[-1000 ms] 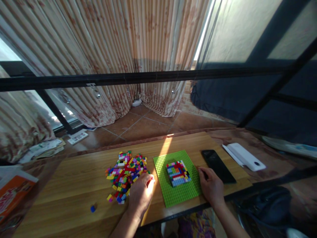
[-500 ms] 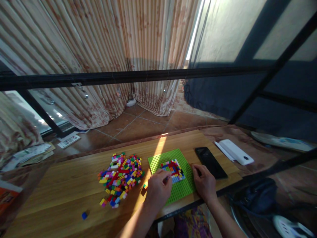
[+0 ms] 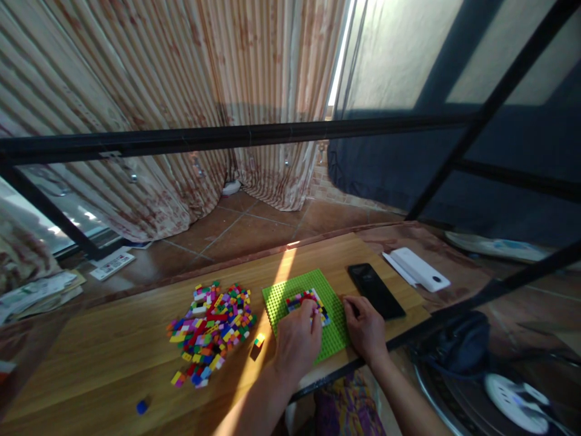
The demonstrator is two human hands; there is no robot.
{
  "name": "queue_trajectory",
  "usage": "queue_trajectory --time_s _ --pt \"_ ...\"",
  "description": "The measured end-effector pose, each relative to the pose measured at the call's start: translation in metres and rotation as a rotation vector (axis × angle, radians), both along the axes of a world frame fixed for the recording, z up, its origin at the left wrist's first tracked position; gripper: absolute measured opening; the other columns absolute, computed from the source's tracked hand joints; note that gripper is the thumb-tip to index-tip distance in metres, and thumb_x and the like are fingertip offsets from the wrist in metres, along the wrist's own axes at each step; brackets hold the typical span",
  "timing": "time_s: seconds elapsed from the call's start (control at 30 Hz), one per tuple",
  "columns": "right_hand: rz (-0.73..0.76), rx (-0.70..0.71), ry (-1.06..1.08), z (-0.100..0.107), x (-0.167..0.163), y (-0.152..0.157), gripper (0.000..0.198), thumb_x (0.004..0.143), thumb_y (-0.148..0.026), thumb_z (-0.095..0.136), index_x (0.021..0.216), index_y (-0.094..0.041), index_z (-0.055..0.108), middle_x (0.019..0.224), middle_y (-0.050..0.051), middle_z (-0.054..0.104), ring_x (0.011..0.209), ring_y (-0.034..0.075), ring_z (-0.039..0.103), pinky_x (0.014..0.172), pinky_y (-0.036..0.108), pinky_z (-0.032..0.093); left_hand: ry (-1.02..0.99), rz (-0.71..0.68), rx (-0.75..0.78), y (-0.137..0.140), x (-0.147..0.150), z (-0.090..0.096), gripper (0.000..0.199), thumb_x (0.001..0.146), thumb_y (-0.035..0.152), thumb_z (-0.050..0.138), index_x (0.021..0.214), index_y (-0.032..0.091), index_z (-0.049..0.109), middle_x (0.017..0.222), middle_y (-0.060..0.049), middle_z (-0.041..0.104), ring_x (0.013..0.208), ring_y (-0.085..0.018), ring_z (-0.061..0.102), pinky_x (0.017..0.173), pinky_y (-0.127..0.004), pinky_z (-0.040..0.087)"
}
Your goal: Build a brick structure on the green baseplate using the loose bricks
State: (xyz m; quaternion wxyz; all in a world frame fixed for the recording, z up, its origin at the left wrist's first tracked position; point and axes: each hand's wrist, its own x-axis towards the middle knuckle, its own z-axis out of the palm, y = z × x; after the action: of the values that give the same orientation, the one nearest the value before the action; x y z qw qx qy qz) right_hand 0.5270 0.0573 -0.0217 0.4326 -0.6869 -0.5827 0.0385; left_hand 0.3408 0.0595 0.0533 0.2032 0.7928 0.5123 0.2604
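Observation:
A green studded baseplate [image 3: 336, 341] lies on the wooden table, bearing a flat patch of multicoloured toy bricks [image 3: 297, 300]. Over this patch, my left hand [image 3: 297, 339] is closed in a pinch, thumb and index fingertips together on a small pinkish building brick [image 3: 316, 311], mostly covered by the fingers. The hand hides the lower left of the patch. At the plate's right edge my right hand [image 3: 367, 330] rests in a loose fist, and nothing shows in its curled fingers.
Left of the plate spreads a heap of loose bricks [image 3: 213, 327]. A small green-and-orange brick piece [image 3: 258, 341] and a blue brick [image 3: 142, 407] lie apart from it. A black phone [image 3: 376, 290] is right of the plate, with a white device [image 3: 420, 269] beyond the table.
My left hand has moved forward over the brick patch, its fingertips now covering more of it. My right hand stays at the plate's edge. The whole view has shifted slightly.

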Motion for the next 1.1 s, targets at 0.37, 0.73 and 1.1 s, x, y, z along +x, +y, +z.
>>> queue_trajectory --time_s 0.37,0.73,1.1 --pt "-0.01 -0.008 -0.014 0.001 0.0 0.0 0.032 0.092 -0.038 0.043 0.087 -0.018 0.068 0.089 0.01 0.069 0.08 0.021 0.064 0.072 0.032 0.047 -0.183 -0.025 0.138 0.002 0.006 -0.024 0.019 0.09 0.02 0.052 0.091 0.021 0.071 0.092 -0.006 0.068 0.09 -0.018 0.06 0.082 -0.034 0.047" --pt "-0.011 0.001 -0.025 0.004 -0.001 -0.001 0.032 0.092 -0.037 0.043 0.088 -0.018 0.068 0.091 0.01 0.07 0.082 0.021 0.064 0.072 0.031 0.047 -0.046 -0.048 0.161 0.01 0.011 -0.022 0.01 0.082 0.014 0.059 0.083 0.019 0.068 0.083 -0.005 0.069 0.083 -0.02 0.06 0.076 -0.034 0.042" --pt "-0.004 0.001 -0.019 0.002 0.0 0.0 0.03 0.092 -0.036 0.044 0.086 -0.018 0.068 0.089 0.01 0.069 0.081 0.021 0.064 0.073 0.031 0.047 0.021 -0.009 0.215 0.008 0.014 -0.022 0.012 0.085 0.014 0.054 0.078 0.018 0.063 0.081 -0.005 0.066 0.079 -0.019 0.057 0.072 -0.033 0.039"
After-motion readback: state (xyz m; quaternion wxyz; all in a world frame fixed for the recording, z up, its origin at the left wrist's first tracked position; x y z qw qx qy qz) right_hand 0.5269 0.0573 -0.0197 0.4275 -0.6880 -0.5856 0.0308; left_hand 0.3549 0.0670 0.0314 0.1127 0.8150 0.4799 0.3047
